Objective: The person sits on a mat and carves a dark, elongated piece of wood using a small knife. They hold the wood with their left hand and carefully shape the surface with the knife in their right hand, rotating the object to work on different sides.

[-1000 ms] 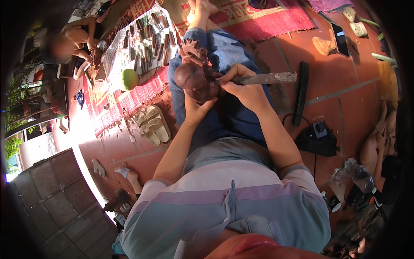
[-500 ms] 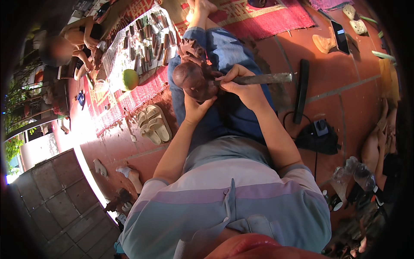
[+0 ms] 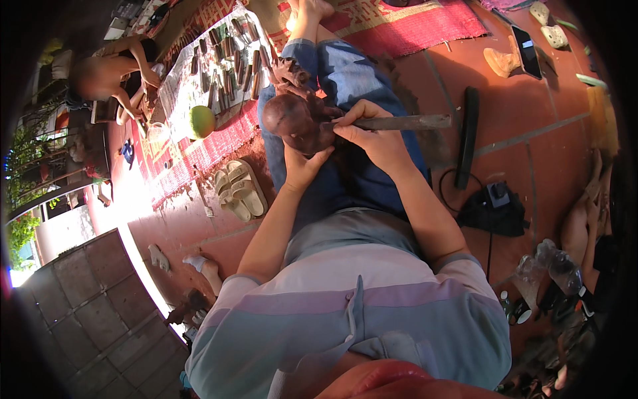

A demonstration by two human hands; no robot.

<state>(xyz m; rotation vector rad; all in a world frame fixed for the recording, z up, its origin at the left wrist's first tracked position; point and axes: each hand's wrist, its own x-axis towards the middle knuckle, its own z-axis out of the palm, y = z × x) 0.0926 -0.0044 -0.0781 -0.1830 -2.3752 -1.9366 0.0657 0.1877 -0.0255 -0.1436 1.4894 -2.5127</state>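
A reddish-brown carved figure [image 3: 292, 118], with a rounded head-like part and a jagged carved top, rests over my jeans [image 3: 355, 80]. My left hand [image 3: 304, 166] cups its lower side, the fingers partly hidden behind it. On the other side my right hand [image 3: 372, 136] pinches a long flat metal tool [image 3: 412, 122], probably a chisel or file. Its near end meets the carving beside my fingertips, while the long end points right. The working tip is too small to make out.
Many wooden-handled tools [image 3: 226, 60] lie on a white sheet at the upper left, near a green round fruit [image 3: 201, 122]. Beige sandals [image 3: 240, 189] sit left of my legs. A black bar [image 3: 468, 136] and a small camera-like device [image 3: 497, 195] lie right. Another person [image 3: 126, 73] sits far left.
The tool has tilted slightly, and the carving has shifted a little left in the picture. My grip on both looks the same.
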